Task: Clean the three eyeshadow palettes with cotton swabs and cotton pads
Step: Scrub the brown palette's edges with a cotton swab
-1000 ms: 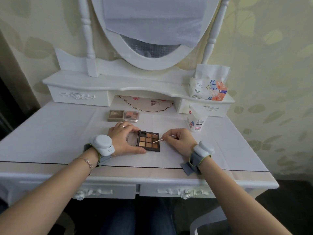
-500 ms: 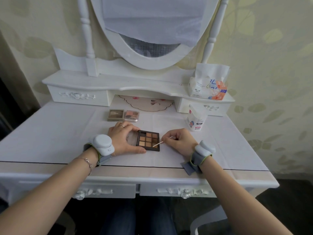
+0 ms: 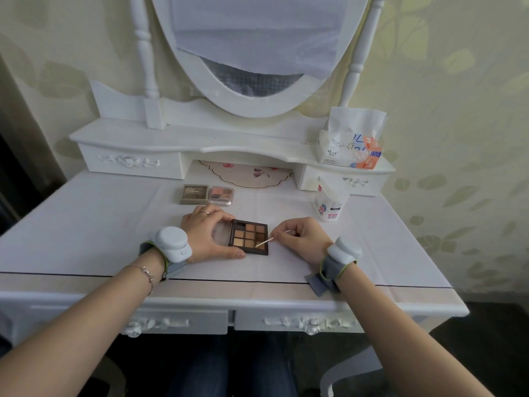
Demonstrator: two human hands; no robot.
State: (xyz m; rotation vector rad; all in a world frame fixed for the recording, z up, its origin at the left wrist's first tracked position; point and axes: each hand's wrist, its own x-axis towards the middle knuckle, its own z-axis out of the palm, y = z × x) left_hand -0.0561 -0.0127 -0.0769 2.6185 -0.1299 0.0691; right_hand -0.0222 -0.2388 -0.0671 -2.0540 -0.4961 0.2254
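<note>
An open dark palette (image 3: pixel 248 236) with brown and tan pans lies flat on the vanity top. My left hand (image 3: pixel 210 234) grips its clear lid and left edge, thumb along the front. My right hand (image 3: pixel 300 237) pinches a cotton swab (image 3: pixel 264 242), whose tip rests on the front right pan. Two closed palettes sit farther back: a brown one (image 3: pixel 194 194) and a pink one (image 3: pixel 221 195), side by side.
A white bag of cotton pads (image 3: pixel 329 203) stands at the right on the white vanity table (image 3: pixel 86 224). A tissue pack (image 3: pixel 353 141) sits on the raised shelf above it. The oval mirror (image 3: pixel 252 53) is partly covered with cloth.
The swab tip has moved from the palette's right middle pan down toward the front right pan. My left hand has kept its hold on the palette.
</note>
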